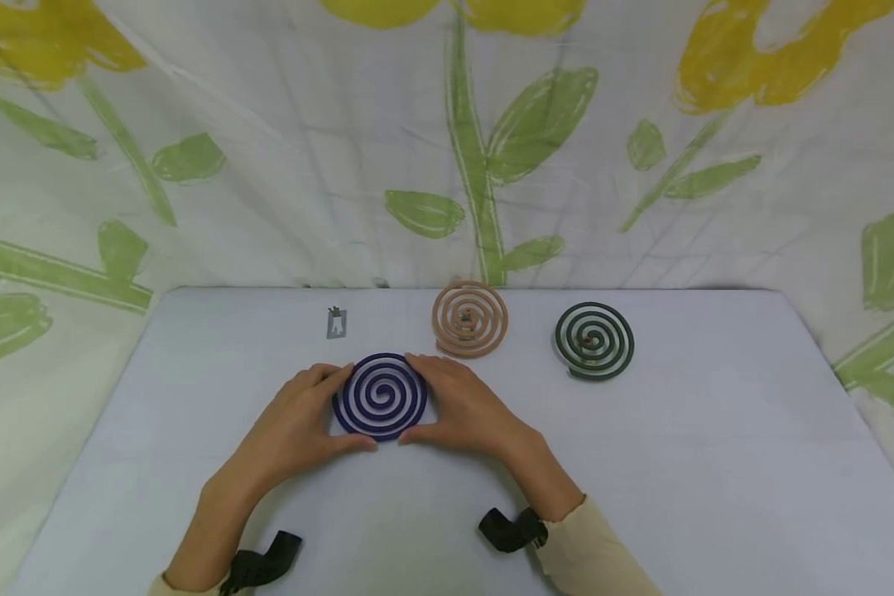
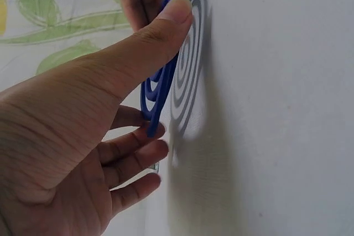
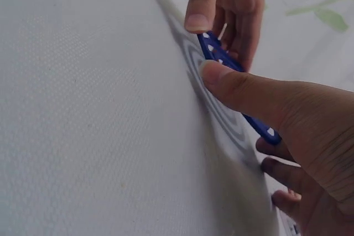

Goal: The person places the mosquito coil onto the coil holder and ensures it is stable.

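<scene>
Both hands hold a blue mosquito coil (image 1: 382, 358) by its rim, flat spiral facing up in the head view. My left hand (image 1: 295, 426) grips its left side between thumb and fingers, and my right hand (image 1: 471, 407) grips the right side the same way. In the left wrist view the coil (image 2: 158, 100) hangs a little above the table, its spiral shadow apart from it. The right wrist view shows the coil's edge (image 3: 254, 122) under the right thumb. Just behind the left hand lies a small grey metal coil stand (image 1: 336, 334).
An orange-brown coil (image 1: 454, 351) sits near the table's back edge, with a dark green coil (image 1: 599, 377) to its right; something small shows at each centre. Behind the white table (image 1: 715, 463) hangs a white cloth (image 1: 305, 207) with painted flowers.
</scene>
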`<state>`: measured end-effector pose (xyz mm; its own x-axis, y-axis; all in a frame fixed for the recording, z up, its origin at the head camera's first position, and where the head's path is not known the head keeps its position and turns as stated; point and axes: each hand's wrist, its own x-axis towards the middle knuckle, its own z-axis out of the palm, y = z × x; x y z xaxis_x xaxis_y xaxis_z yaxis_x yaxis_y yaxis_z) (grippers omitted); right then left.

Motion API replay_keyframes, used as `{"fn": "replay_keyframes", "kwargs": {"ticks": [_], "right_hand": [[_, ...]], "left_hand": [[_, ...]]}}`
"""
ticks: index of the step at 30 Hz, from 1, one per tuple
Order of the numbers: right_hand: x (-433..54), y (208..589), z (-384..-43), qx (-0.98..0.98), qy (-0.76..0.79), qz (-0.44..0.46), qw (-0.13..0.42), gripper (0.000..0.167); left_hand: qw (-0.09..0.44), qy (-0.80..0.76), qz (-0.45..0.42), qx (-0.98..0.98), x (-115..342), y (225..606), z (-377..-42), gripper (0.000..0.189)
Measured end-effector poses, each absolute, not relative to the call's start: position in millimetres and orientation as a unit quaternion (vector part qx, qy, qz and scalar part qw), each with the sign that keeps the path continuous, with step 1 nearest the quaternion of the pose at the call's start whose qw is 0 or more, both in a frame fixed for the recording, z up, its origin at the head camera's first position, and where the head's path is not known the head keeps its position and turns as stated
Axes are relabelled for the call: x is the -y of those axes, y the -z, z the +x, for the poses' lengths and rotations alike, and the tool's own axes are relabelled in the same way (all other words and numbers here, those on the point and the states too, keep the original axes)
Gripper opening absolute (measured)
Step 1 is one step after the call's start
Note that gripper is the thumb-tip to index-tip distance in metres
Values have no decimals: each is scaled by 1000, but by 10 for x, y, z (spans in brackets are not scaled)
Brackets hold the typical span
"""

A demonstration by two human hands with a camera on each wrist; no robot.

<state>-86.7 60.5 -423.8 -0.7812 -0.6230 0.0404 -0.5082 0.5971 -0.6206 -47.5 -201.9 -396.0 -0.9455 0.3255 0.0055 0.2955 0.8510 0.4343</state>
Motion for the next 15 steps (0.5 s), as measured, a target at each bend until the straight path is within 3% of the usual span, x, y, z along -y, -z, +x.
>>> {"fn": "replay_keyframes", "kwargs": {"ticks": [15], "right_hand": [[-578, 4224, -878, -890, 329, -303, 82, 106]], "left_hand": [[24, -207, 154, -966, 1974, 3953, -500, 106]]}}
